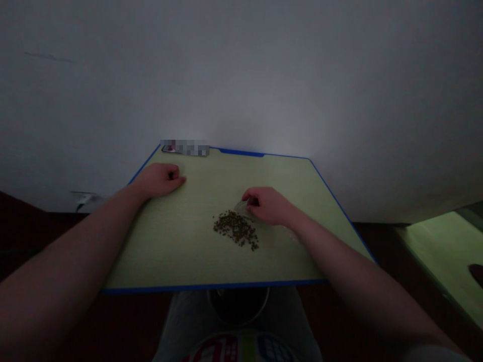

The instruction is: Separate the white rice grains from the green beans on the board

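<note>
A loose heap of small dark greenish-brown beans or seeds (234,226) lies scattered on the pale table top (181,241). Just beyond its upper right side, my right hand (266,205) pinches a small clear thing with a curved edge (240,205); its exact kind is too dim to tell. That edge is close to the heap. My left hand (160,180) rests on the far left of the table in a loose fist, thumb against the surface, with nothing seen in it.
A phone-like flat object (184,149), partly blurred out, lies at the far left corner. The table has a blue rim (211,287) and stands against a grey wall (241,75). Below its near edge, a dark round container (238,306) sits between my legs.
</note>
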Tool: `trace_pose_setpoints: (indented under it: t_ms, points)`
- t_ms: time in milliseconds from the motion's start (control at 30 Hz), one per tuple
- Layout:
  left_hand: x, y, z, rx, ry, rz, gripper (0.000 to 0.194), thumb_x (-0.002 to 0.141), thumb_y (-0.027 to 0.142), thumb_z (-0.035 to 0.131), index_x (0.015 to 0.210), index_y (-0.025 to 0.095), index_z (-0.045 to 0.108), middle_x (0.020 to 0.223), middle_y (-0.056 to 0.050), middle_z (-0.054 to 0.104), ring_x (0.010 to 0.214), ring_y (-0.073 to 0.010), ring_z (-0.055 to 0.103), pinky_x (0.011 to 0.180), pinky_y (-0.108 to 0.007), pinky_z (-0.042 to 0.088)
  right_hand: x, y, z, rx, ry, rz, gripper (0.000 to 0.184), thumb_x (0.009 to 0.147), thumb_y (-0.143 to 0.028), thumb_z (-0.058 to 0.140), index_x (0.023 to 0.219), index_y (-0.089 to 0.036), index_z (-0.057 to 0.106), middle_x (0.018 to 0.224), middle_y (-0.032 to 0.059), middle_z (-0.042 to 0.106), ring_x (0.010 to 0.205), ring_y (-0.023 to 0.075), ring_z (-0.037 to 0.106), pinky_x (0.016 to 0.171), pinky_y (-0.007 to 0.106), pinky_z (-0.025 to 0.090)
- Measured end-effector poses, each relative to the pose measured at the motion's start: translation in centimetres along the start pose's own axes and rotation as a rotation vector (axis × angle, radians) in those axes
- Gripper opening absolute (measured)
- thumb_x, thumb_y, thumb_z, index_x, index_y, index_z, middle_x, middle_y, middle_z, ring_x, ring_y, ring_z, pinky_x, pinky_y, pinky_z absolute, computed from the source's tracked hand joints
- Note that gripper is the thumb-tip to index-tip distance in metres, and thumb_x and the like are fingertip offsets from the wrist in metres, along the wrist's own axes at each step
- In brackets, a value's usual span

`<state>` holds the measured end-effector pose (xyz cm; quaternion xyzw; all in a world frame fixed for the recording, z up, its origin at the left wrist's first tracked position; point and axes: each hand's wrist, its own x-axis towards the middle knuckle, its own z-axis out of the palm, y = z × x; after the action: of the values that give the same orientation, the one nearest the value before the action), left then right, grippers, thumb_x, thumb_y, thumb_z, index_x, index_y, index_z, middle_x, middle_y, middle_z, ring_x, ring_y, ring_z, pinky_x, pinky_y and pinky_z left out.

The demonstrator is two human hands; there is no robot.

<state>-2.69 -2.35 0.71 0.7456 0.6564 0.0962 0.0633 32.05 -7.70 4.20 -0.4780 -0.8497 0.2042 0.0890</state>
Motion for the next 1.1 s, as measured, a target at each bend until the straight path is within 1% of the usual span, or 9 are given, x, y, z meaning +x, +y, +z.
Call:
trace_pose_setpoints:
  t_ms: [167,333,467,600,667,833,1100]
  points:
    - [0.0,-0.2,0.1,-0.004,-0.008,0.002,0.037,0.078,0.059,0.048,0.067,0.024,0.050,0.062,-0.004,0.054,0.064,-0.0198,0.050,0.063,-0.033,0.034,-3.7,-0.2,0.1,-0.027,0.067,0.117,0.027,0.085,-0.009,0.066,0.109,-0.018,0.076,0.085,0.0054,0.079,0.078,0.0199,0.071,0.075,0.031,0.051]
    - [-0.1,0.1,0.0,-0.005,-0.017,-0.008,0.037,0.077,0.059,0.048,0.067,0.023,0.053,0.062,-0.004,0.054,0.064,-0.0202,0.050,0.064,-0.033,0.034,-6.3,-0.4,0.0,-0.037,0.093,0.189,0.026,0.084,-0.010,0.066,0.107,-0.017,0.077,0.080,0.0046,0.078,0.073,0.0205,0.071,0.070,0.031,0.049]
    - [-0.1,0.3,0.0,0.008,-0.013,-0.009,0.037,0.078,0.059,0.046,0.067,0.023,0.048,0.062,-0.004,0.053,0.063,-0.0189,0.049,0.063,-0.032,0.033,-8.0,-0.2,0.4,0.030,0.081,0.221,0.025,0.085,-0.010,0.067,0.108,-0.016,0.076,0.079,0.0038,0.077,0.071,0.0189,0.070,0.067,0.029,0.047]
    - [0.0,0.1,0.2,0.015,-0.009,-0.013,0.038,0.078,0.060,0.046,0.068,0.023,0.048,0.062,-0.003,0.053,0.063,-0.0183,0.049,0.062,-0.032,0.033,-9.6,0.1,0.8,0.146,0.031,0.208,0.025,0.086,-0.011,0.066,0.108,-0.016,0.075,0.077,0.0023,0.076,0.070,0.0182,0.070,0.066,0.029,0.047]
    - [0.0,0.1,0.2,0.019,-0.012,-0.018,0.038,0.078,0.060,0.046,0.068,0.023,0.049,0.062,-0.003,0.053,0.063,-0.0185,0.049,0.063,-0.032,0.033,-10.3,0.3,0.8,0.168,0.022,0.215,0.024,0.086,-0.011,0.065,0.107,-0.017,0.074,0.077,0.0018,0.076,0.069,0.0183,0.069,0.065,0.029,0.047]
    - [0.0,0.2,0.0,0.041,-0.017,-0.009,0.038,0.078,0.059,0.045,0.070,0.022,0.054,0.063,-0.004,0.053,0.065,-0.0195,0.050,0.065,-0.032,0.034,-11.6,0.8,0.9,0.177,0.058,0.246,0.024,0.087,-0.015,0.063,0.108,-0.017,0.074,0.078,0.0024,0.075,0.069,0.0192,0.069,0.064,0.030,0.047]
    - [-0.1,0.2,0.1,0.036,-0.017,-0.023,0.040,0.079,0.059,0.045,0.074,0.021,0.060,0.062,-0.003,0.054,0.065,-0.0199,0.051,0.065,-0.032,0.034,-12.1,0.4,1.5,0.224,0.060,0.231,0.024,0.087,-0.016,0.061,0.106,-0.016,0.075,0.078,0.0033,0.077,0.069,0.0193,0.069,0.064,0.031,0.048]
